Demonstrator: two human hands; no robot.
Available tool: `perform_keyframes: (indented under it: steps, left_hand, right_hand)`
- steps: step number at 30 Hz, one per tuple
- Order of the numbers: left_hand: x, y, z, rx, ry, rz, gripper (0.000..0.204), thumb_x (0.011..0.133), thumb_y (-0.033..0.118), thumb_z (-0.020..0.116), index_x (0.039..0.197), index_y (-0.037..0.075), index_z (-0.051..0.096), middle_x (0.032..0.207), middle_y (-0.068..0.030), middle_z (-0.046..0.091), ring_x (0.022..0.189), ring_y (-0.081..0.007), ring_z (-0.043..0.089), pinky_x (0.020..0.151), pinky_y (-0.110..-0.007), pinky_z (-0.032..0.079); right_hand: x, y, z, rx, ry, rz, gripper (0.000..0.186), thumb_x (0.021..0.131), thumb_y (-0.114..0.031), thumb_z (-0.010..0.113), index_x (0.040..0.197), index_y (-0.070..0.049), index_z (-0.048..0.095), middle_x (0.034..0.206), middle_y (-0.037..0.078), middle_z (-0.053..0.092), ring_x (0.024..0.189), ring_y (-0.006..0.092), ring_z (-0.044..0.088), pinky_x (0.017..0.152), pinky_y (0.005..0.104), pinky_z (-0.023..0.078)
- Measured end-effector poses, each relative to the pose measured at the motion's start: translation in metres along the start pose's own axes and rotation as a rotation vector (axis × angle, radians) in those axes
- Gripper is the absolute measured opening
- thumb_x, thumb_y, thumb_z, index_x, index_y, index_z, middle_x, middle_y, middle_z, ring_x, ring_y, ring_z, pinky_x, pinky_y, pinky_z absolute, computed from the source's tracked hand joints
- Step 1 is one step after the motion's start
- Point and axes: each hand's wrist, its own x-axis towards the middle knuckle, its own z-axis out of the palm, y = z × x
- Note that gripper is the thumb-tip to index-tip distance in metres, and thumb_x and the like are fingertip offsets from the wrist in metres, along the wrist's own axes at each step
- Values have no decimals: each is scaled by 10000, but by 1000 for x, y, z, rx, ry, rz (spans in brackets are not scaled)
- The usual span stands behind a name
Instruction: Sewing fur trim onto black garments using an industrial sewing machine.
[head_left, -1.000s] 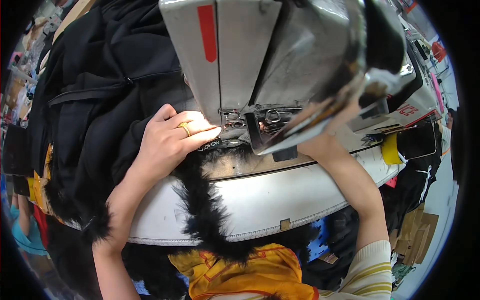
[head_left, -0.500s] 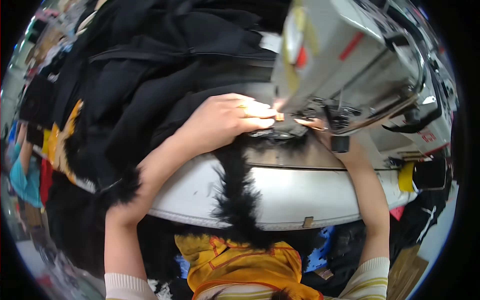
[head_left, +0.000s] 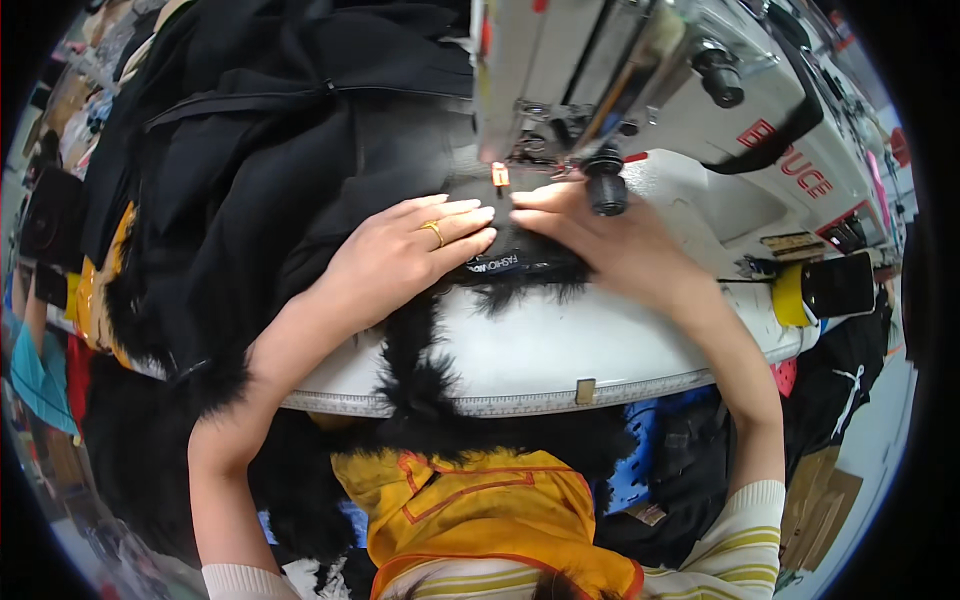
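Observation:
A white sewing machine (head_left: pixel 530 70) stands over black fabric (head_left: pixel 250 150), with a small lit spot beside its needle area. My left hand (head_left: pixel 405 245), a ring on one finger, lies flat on the fabric just left of the needle area, fingers stretched out. My right hand (head_left: pixel 620 235) rests on the fabric to the right, fingers extended toward the left hand; part of it is behind a black knob. Between and below the hands is a dark label strip (head_left: pixel 495 265) with pale lettering. Black fluffy trim (head_left: pixel 415 365) hangs from the fabric over the table's front edge.
A measuring tape strip (head_left: pixel 500 402) runs along the front edge of the white table (head_left: pixel 530 345). At the right sits a yellow roll (head_left: pixel 792 295) beside a black device (head_left: pixel 838 286). More black garments fill the left. Another person's turquoise sleeve (head_left: pixel 40 375) shows at far left.
The view has shifted, so the machine appears farther up and left. My right hand, mostly hidden behind the machine head before, now shows beside the needle area. Both hands stay on the fabric.

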Motion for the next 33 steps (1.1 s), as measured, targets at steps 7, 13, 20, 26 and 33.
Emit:
perform_keyframes:
  steps: [7,13,20,26,33]
  left_hand:
    - [7,-25,-15,-119,108,151,309,709,114,564,1004,74,649,1070,-12,635,945,-162,602,747,-260,465]
    - [28,-44,3,-89,170,147,203,705,108,579,894,125,652,998,27,644,898,-134,600,666,-254,436]
    - [24,-31,0,-72,150,33,219,680,121,579,886,139,650,884,38,599,825,-142,588,646,-267,490]
    - [31,-42,-3,-18,81,89,342,662,115,598,993,161,675,867,53,634,800,-132,576,601,-242,492]
    - [31,-42,-3,23,58,104,317,676,117,611,979,173,684,943,54,643,831,-129,582,628,-240,506]
  right_hand:
    - [-2,12,28,-77,230,-43,338,731,-159,569,1060,-209,629,955,-22,629,877,184,584,776,305,490]
    - [-6,32,10,-27,321,30,188,728,-147,579,902,-163,649,912,-44,620,809,183,598,682,317,500]
    - [-9,27,0,138,70,60,215,775,-140,555,966,-164,651,926,-26,635,701,200,612,601,324,487]
    - [-11,37,-2,163,199,81,214,773,-144,561,964,-150,658,938,-4,639,752,213,606,652,329,477]
    - [-14,38,-4,107,187,97,209,759,-143,567,941,-130,669,944,22,642,832,224,599,723,337,460]
